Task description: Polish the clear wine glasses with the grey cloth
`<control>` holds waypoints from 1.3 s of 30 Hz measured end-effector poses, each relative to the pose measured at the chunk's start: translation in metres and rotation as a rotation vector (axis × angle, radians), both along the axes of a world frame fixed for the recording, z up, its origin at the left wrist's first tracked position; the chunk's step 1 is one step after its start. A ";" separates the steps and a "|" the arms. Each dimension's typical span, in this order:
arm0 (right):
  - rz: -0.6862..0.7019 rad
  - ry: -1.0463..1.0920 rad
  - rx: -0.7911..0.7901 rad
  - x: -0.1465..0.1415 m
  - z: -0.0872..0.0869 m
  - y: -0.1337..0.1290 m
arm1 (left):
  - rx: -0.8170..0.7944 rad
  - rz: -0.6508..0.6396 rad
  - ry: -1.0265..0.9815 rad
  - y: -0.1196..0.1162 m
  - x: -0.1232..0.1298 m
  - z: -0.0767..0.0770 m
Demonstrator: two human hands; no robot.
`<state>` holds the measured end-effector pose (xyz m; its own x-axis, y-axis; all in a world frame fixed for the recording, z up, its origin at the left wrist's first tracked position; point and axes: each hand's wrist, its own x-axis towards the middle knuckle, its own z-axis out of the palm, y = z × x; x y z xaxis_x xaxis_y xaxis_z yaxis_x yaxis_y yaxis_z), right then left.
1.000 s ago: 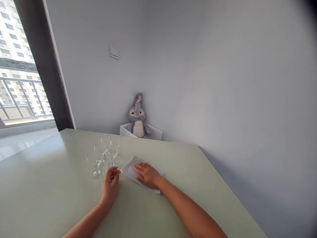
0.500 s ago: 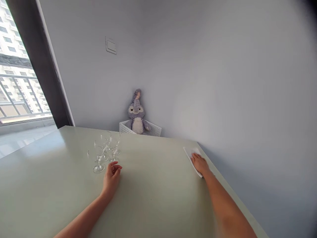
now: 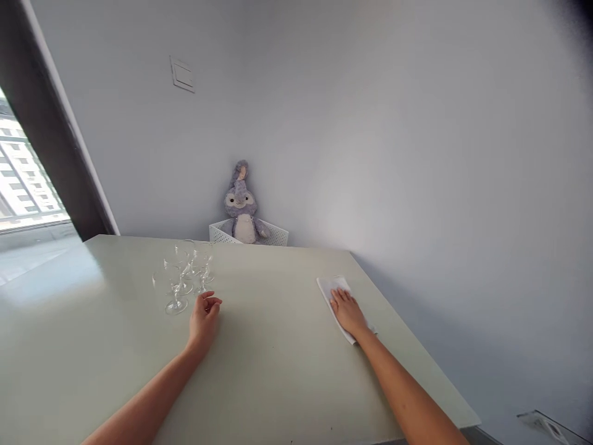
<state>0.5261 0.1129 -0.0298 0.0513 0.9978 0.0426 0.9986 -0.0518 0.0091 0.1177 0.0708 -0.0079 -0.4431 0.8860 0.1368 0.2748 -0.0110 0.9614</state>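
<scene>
Head view, both bare forearms reach in from the bottom of the frame onto a pale green table top point(image 3: 278, 371). Left hand point(image 3: 204, 321) rests on the table, center-left, fingers loosely curled and half open, holding nothing, just right of a tight cluster of clear coupe glasses point(image 3: 183, 275). The cluster stands upright on their stems and feet, center-left of the table, toward the far edge; the glasses overlap in view, so the exact count is hard to tell, and the hand does not appear to touch them. Right hand point(image 3: 348, 312) lies flat and palm down on a folded white cloth point(image 3: 330, 290), right of center near the right table edge, fingers extended and slightly spread, pressing on the cloth rather than pinching it. The hands are well apart. Beyond the far table edge, a grey-and-white plush rabbit point(image 3: 241, 204) sits in a white perforated basket point(image 3: 273, 233) in the corner of the room. A wall switch point(image 3: 182, 74) sits high on the pale wall, upper left of center. At far left, a dark window frame point(image 3: 46, 148) borders a view of a balcony railing point(image 3: 23, 198) and apartment blocks.
</scene>
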 end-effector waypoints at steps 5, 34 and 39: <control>0.258 0.076 -0.033 -0.102 0.014 -0.009 | 0.054 0.041 -0.053 0.000 0.003 0.000; 0.493 0.253 0.013 -0.191 0.019 -0.042 | 0.058 0.056 0.118 0.008 0.007 -0.011; 0.502 0.243 0.018 -0.191 0.017 -0.042 | 0.058 0.093 0.135 0.009 0.007 -0.011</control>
